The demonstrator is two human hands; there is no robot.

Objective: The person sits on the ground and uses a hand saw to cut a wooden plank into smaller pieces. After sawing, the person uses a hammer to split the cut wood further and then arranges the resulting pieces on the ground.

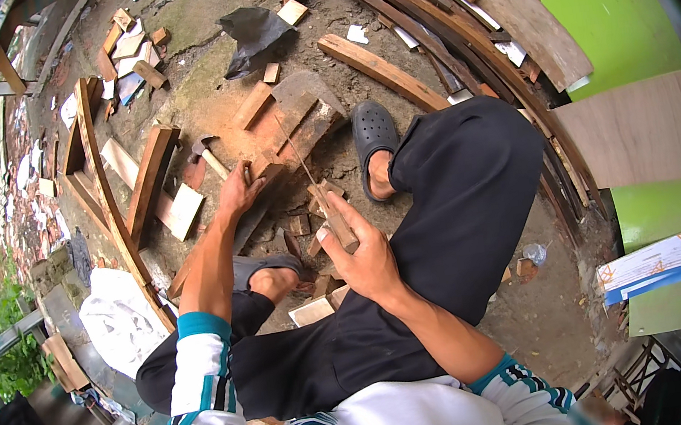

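Note:
My right hand (pixel 363 252) is closed round the wooden handle of a handsaw (pixel 340 225). Its thin blade points away from me and shows nearly edge-on, so the teeth cannot be made out. My left hand (pixel 240 195) grips the near end of a piece of wood (pixel 268 170) left of the blade; part of that piece is hidden by the hand. Just beyond my left hand lies a hammer (pixel 211 157) with a pale handle and dark head. A thicker wooden block (pixel 314 126) sits on the ground beyond the saw, with orange sawdust around it.
My shoes (pixel 375 135) stand near the work. Long wooden beams (pixel 99 175) lean at the left, beside a white cloth (pixel 121 310). Another beam (pixel 382 71) lies ahead, by stacked planks (pixel 454 26) on the right. A black plastic sheet (pixel 253 39) and offcuts (pixel 150 72) lie farther off.

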